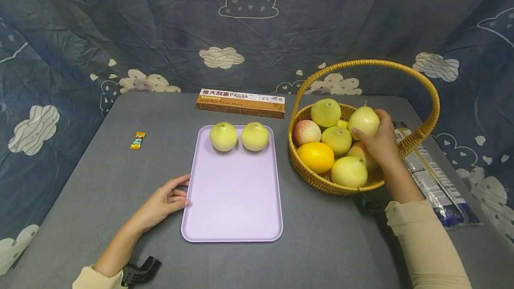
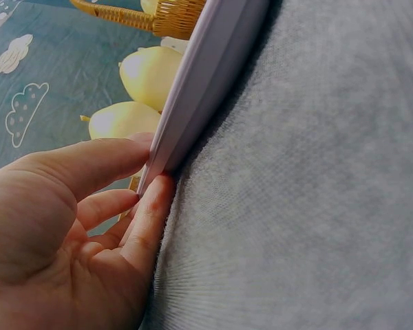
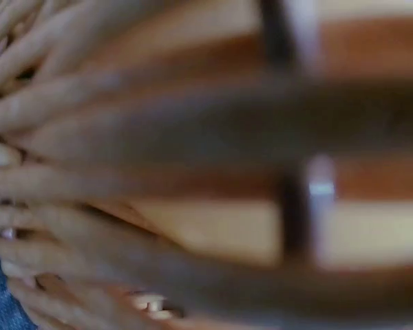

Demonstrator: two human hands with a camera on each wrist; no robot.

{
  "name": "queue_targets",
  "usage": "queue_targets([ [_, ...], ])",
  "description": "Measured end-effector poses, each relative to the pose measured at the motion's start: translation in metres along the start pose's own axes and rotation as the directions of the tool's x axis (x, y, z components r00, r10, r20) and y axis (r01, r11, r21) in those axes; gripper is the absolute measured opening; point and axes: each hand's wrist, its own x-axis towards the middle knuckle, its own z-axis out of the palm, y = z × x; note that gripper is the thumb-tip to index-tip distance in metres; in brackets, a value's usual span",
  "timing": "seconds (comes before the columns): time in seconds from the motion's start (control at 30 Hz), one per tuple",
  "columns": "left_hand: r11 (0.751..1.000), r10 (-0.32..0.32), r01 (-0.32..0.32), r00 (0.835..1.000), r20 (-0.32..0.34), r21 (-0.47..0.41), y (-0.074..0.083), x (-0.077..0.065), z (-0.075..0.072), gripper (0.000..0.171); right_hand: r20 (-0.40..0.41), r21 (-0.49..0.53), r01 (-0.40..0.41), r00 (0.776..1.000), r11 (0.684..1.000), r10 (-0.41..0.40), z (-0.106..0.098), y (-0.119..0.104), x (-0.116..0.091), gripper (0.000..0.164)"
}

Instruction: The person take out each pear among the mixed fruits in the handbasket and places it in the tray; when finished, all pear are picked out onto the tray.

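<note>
My left hand (image 1: 160,204) is at the left side of a lilac tray (image 1: 234,195), its thumb and fingers pinching the rim in the left wrist view. Two yellow-green pears (image 1: 223,137) stand side by side at the tray's far end. On the right, my right hand (image 1: 383,139) grips another yellow-green pear (image 1: 363,121) by its side, over the far right part of a wicker basket (image 1: 317,184). Below it lie more pears (image 1: 348,172), a pinkish peach (image 1: 307,133) and an orange-yellow fruit (image 1: 316,157). The right wrist view is blurred, and the held pear is not recognizable there.
The basket's tall handle (image 1: 369,62) arches over the fruit and the right hand. Behind the tray lies a pasta box (image 1: 241,103). A small wrapped snack (image 1: 138,140) lies at the left. Right of the basket is a long plastic package (image 1: 435,182), partly hidden by the arm.
</note>
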Motion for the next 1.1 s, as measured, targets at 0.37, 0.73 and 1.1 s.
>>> queue_targets([
  [0.37,1.0,0.031,-0.031,1.0,0.003,0.0,-0.001,0.001,0.001,0.063,-0.121,-0.035,0.073,0.99,0.997,-0.076,0.0,0.0,-0.002,0.081],
  [0.73,0.999,0.045,-0.044,0.999,0.013,-0.025,0.0,0.001,0.002,0.063,-0.153,-0.015,0.186,0.971,0.982,-0.186,-0.001,-0.022,-0.023,0.083],
  [1.1,1.0,0.02,-0.02,1.0,0.008,-0.02,0.002,0.0,0.001,0.063,-0.106,0.099,0.417,0.907,0.904,-0.407,0.02,-0.084,-0.062,0.085],
])
